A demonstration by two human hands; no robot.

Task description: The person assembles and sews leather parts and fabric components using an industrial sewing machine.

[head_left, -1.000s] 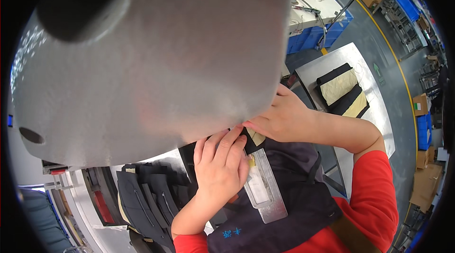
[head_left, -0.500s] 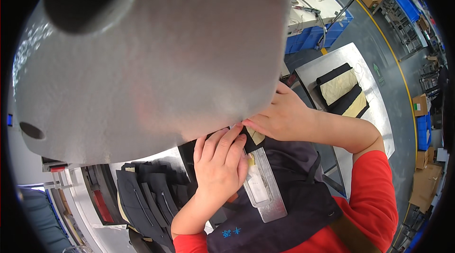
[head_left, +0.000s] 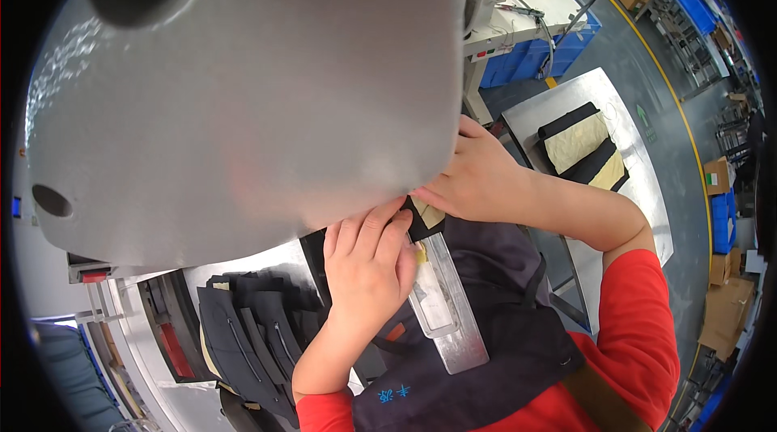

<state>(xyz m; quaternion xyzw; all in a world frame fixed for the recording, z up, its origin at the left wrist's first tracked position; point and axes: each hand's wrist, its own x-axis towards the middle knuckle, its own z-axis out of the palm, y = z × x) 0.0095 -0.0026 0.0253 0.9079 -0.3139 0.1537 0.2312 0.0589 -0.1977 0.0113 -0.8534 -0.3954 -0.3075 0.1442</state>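
Observation:
A large grey sewing machine head (head_left: 267,124) fills the upper left and hides the spot under it. At its lower edge lies a black cloth piece with cream lining (head_left: 427,218). My left hand (head_left: 366,258) is laid on the work with its fingers stretched out, fingertips at the machine's edge. From the right reaches my right hand (head_left: 477,177), its thumb against the cloth and its other fingers mostly hidden behind the machine. Just below the cloth, towards me, a long metal plate with a clear window-like inset (head_left: 441,302) extends over my dark apron.
Several black cloth pieces with zippers (head_left: 255,343) lie at the left. On a metal side table (head_left: 647,213) at the right rest black and cream folded pieces (head_left: 583,145). A white workbench (head_left: 518,27) with thread cones and blue crates (head_left: 518,64) stand beyond.
The machine head appears shifted slightly left and up in view, uncovering more of the white bench. Both hands and the cloth also appear a little higher and farther left.

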